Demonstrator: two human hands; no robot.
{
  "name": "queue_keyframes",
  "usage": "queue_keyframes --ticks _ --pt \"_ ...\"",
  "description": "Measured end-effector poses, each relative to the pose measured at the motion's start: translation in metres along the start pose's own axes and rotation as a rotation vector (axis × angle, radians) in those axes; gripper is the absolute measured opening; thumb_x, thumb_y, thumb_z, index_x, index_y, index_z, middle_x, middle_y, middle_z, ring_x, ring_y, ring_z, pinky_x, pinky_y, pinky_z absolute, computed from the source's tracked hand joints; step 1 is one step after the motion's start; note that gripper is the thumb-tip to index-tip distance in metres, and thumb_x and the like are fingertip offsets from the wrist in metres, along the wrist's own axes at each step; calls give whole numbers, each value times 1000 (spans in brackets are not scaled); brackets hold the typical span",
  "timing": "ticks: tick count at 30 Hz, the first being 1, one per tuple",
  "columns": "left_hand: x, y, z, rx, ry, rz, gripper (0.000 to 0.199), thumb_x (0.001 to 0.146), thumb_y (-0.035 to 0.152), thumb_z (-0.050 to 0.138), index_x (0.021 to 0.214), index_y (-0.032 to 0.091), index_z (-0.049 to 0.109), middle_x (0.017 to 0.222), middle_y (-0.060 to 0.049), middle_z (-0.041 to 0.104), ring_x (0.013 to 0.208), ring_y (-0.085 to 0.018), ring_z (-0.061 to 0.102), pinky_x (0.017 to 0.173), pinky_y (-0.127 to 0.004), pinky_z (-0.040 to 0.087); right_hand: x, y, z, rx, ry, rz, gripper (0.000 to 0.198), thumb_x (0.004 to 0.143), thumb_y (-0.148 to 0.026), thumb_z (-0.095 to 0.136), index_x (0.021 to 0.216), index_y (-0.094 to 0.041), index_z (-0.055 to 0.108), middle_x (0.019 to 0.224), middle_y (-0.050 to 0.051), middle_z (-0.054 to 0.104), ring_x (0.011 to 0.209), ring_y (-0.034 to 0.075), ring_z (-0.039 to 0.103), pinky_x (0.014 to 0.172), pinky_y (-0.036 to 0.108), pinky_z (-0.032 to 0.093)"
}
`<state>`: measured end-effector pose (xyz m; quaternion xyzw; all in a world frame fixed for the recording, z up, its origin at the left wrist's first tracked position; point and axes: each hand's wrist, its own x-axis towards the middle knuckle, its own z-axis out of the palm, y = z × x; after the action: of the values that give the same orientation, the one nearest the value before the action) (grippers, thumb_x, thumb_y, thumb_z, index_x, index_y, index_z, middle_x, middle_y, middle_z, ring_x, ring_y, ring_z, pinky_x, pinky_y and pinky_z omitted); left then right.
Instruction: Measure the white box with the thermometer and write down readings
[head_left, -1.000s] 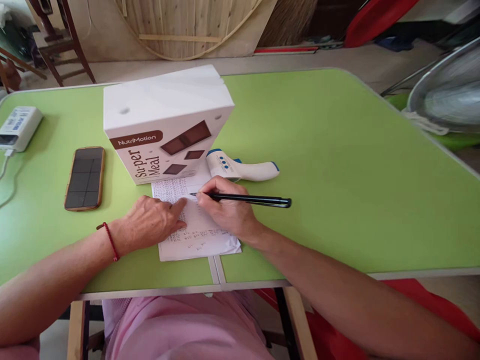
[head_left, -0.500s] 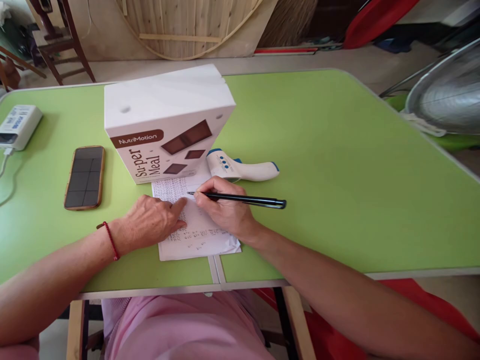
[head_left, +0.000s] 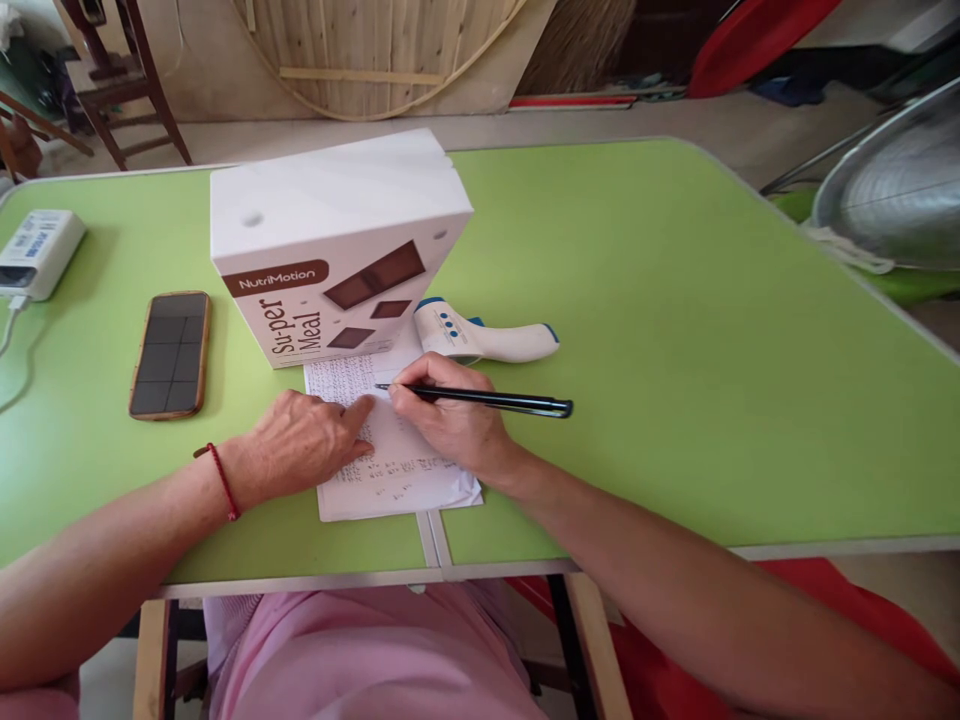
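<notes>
My right hand (head_left: 454,415) grips a black pen (head_left: 499,402), its tip at the sheet of paper (head_left: 390,505), beside rows of small handwriting. On the paper's left edge rests my left hand (head_left: 307,440), palm down, forefinger and thumb stretched apart, holding nothing. A white NutriMotion Super Meal box (head_left: 337,235) stands upright on the table, covering the paper's far end. Just beyond my right hand, a white and blue infrared thermometer (head_left: 487,335) lies on its side. The fingers under my right palm are partly hidden.
A phone (head_left: 171,355) lies left of the box on the green table (head_left: 675,350). Farther left is a white power bank (head_left: 41,250) with a cable plugged in. A large metal pan (head_left: 900,190) stands past the right edge, and a wooden chair (head_left: 124,90) behind at left.
</notes>
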<state>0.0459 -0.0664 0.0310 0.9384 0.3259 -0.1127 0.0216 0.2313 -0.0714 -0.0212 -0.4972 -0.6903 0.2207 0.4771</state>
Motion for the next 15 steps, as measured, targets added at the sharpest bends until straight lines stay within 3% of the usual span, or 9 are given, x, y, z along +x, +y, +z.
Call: queue_keyframes --ticks 10,13,15 --pt "0 0 -3 -10 -101 -30 41 101 38 51 131 11 52 83 -9 75 70 -30 73 48 -33 42 0 1 0 -35 -12 -13 14 79 -19 57 66 -22 52 54 -6 56 47 10 50 47 22 41" --pt "-1 -1 4 -5 -4 -4 38 98 38 55 125 10 56 77 -8 74 63 -29 71 45 -32 40 0 -2 -4 -79 -10 -79 10 83 -18 58 74 -22 56 59 -5 60 49 10 53 49 22 44" --pt "-3 -4 10 -12 169 52 29 98 36 55 111 10 61 69 -7 71 54 -25 67 42 -31 37 1 -2 -11 -116 -23 -211 7 88 -16 56 85 -21 60 70 -2 67 59 12 61 57 24 50"
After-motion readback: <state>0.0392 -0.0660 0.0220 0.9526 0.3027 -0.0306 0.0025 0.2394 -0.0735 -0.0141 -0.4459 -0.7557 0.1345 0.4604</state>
